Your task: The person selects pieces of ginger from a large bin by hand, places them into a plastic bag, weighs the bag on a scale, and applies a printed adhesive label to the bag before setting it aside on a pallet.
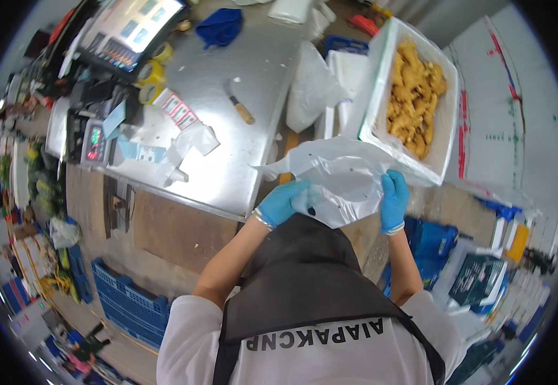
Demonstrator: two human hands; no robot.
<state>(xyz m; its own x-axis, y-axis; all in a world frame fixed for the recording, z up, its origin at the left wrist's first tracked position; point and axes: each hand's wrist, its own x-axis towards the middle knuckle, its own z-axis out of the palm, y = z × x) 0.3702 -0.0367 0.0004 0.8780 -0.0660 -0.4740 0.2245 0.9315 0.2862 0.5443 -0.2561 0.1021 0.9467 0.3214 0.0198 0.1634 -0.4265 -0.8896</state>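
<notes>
A clear plastic bag (346, 183) with small holes is stretched between my two blue-gloved hands, in front of my dark apron. My left hand (283, 203) pinches its left side, near the corner of the metal table. On its right edge, my right hand (394, 200) is closed round the plastic. The bag looks flat, with nothing seen inside. Just beyond it, to the right, a white foam box (447, 122) holds a heap of ginger roots (413, 96).
The steel table (227, 70) bears a small knife (241, 110), label strips (177, 110), tape rolls (150, 83), a scale display (94, 141), a screen (131, 29) and a blue cloth (219, 27). More plastic bags (311, 90) hang at its right edge. A blue crate (128, 301) stands lower left.
</notes>
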